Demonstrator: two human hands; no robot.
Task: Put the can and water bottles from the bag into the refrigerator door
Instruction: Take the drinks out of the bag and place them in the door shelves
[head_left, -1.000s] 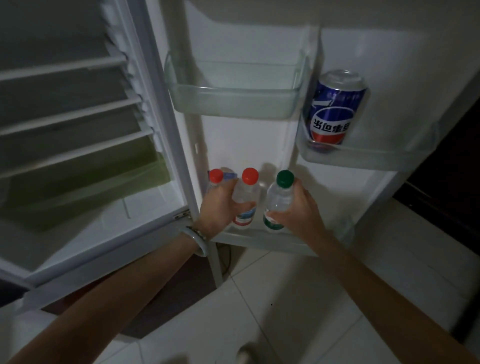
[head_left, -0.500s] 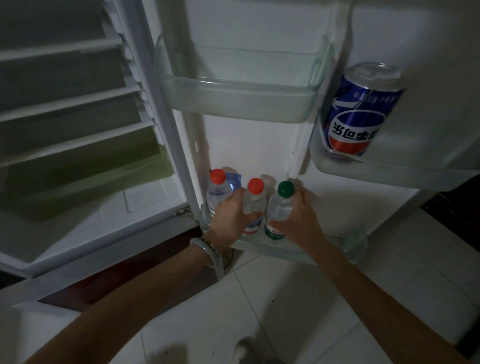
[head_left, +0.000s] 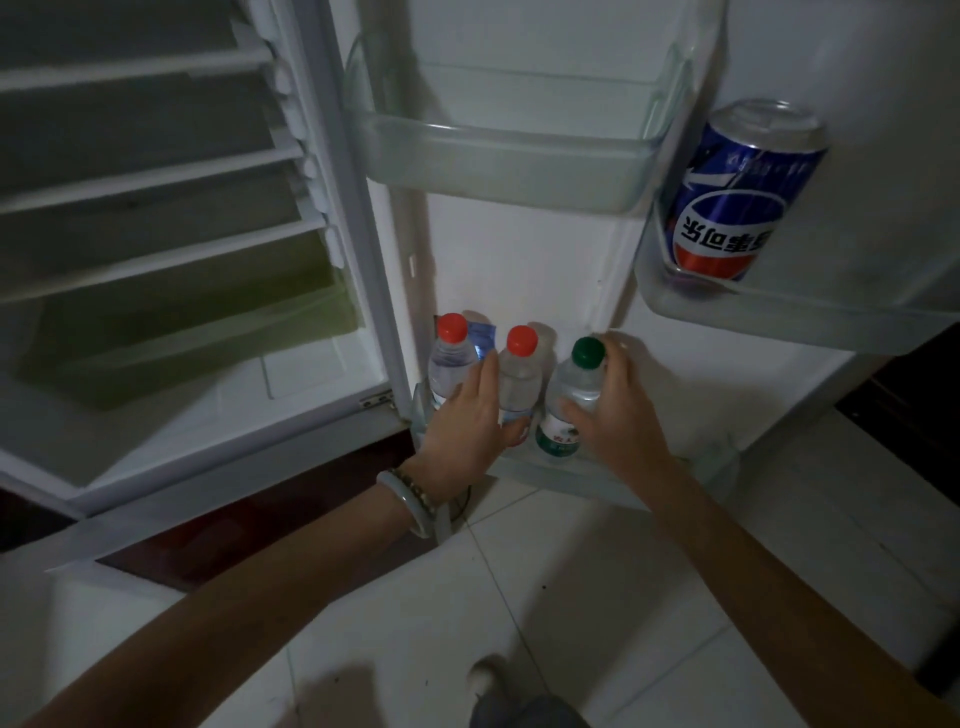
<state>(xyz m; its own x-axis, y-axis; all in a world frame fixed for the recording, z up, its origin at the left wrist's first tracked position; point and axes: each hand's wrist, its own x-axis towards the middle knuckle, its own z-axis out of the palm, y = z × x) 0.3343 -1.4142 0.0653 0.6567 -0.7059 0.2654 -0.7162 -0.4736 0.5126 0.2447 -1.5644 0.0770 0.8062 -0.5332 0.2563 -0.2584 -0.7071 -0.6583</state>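
1. blue can with red-white-blue roundel and white script, silver top, tilted toward 1 o'clock, seated at the left end of the right door bin at 2 o'clock in the head view.
2. three small clear water bottles upright in a row in the bottom door shelf, just above centre of view.
3. left red-capped bottle: clear body, round red cap, partly hidden low down behind the left hand; something blue showing just behind it at its 2 o'clock, too unclear to identify.
4. middle red-capped bottle: same look, with a strip of blue label near the base.
5. green-capped bottle: clear body, dark green cap, white-and-green label low on the body, leaning slightly toward 1 o'clock.
6. left hand: fingers extended and slid between the two red-capped bottles, thumb across the front of the middle one; loosely curved against it rather than clenched. pale bangle and beaded bracelet on the wrist.
7. right hand: wrapped around the green-capped bottle from its 3 o'clock side, thumb on the front, fingertips up by the cap.
8. upper door bin at 12 o'clock, translucent.
9. against half a second ago: both hands on the same bottles as before, left fingers now straighter and pushed further between the red caps; green-capped bottle standing slightly further from the middle one; can and bins larger and further toward 3 o'clock in view.
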